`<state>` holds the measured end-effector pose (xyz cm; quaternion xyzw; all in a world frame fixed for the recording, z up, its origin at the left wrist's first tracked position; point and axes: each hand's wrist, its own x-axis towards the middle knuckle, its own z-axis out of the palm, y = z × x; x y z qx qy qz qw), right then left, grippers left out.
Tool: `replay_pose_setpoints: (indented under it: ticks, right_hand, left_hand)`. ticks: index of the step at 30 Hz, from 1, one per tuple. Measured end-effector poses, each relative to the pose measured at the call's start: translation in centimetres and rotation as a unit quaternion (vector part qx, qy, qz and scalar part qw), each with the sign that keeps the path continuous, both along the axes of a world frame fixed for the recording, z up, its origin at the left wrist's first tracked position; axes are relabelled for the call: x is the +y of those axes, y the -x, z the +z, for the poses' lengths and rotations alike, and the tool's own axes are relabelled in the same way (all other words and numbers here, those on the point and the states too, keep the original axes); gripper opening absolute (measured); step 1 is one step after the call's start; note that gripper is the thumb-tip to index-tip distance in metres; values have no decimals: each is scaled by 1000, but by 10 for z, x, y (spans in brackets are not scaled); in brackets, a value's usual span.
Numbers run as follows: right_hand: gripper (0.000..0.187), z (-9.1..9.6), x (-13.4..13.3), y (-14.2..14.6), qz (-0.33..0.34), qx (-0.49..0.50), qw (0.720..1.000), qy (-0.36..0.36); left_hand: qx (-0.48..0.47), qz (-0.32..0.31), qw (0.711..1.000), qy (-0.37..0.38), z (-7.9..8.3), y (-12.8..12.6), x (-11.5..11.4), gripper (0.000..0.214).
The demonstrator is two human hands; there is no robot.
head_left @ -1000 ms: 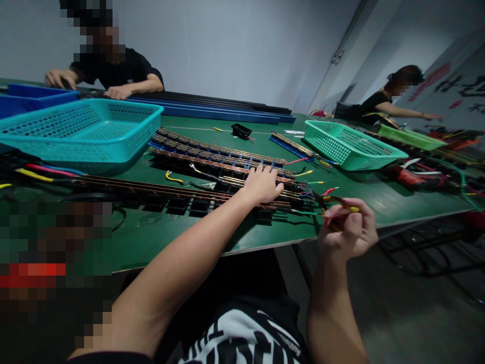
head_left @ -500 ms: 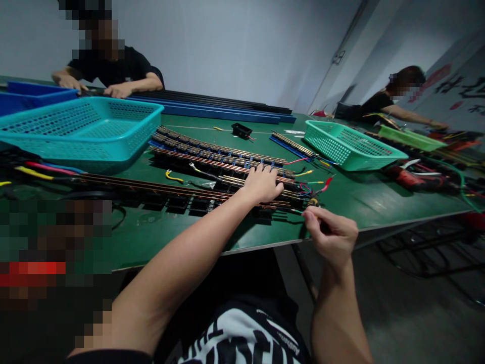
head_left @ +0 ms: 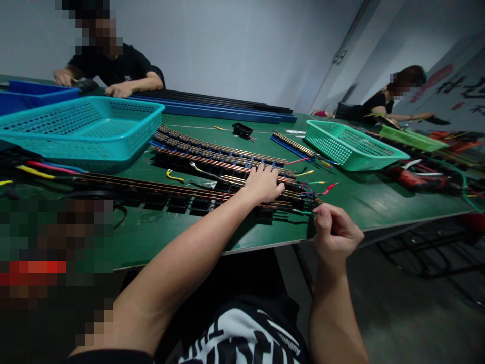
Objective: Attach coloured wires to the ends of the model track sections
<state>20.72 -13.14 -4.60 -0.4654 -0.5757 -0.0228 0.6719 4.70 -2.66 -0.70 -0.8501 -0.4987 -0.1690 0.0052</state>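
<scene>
My left hand (head_left: 262,183) lies flat, fingers spread, on long copper strip assemblies (head_left: 212,174) on the green table (head_left: 159,237). It presses them down near their right end, where several coloured wires (head_left: 316,188) stick out. My right hand (head_left: 335,233) is closed in a pinch at the table's near edge. Its thumb and fingers grip a thin wire end at the strips' tip; the wire itself is mostly hidden by the fingers.
A teal basket (head_left: 83,129) stands at the left, a green basket (head_left: 350,145) at the right. Long blue and black rails (head_left: 215,108) lie at the back. One person works at the far left, another at the far right. A red tool (head_left: 411,179) lies right.
My right hand came down from mid-air to the strips' end and closed there; the yellow-tipped piece it held a second ago is gone from sight. My left hand stayed put.
</scene>
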Motion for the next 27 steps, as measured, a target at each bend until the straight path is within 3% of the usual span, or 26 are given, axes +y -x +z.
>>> replay_pose_setpoints:
  ticks: [10,16,18,23,27]
  right_hand:
    - [33,10,2,20,-21,214,975,-54]
    - [28,13,1,12,62,230,969,-68]
    - [30,15,-1,8,72,225,966,-106]
    - [31,27,-30,4,50,194,955,-219]
    - [29,33,-62,9,110,212,958,-159]
  left_hand:
    - [-1,1,1000,5,-1,0,1,47]
    - [-1,2,1000,6,0,-1,1,46]
    - [0,2,1000,8,0,-1,1,47]
    - [7,0,1000,16,2,0,0,49]
    - [8,1,1000,18,3,0,0,48]
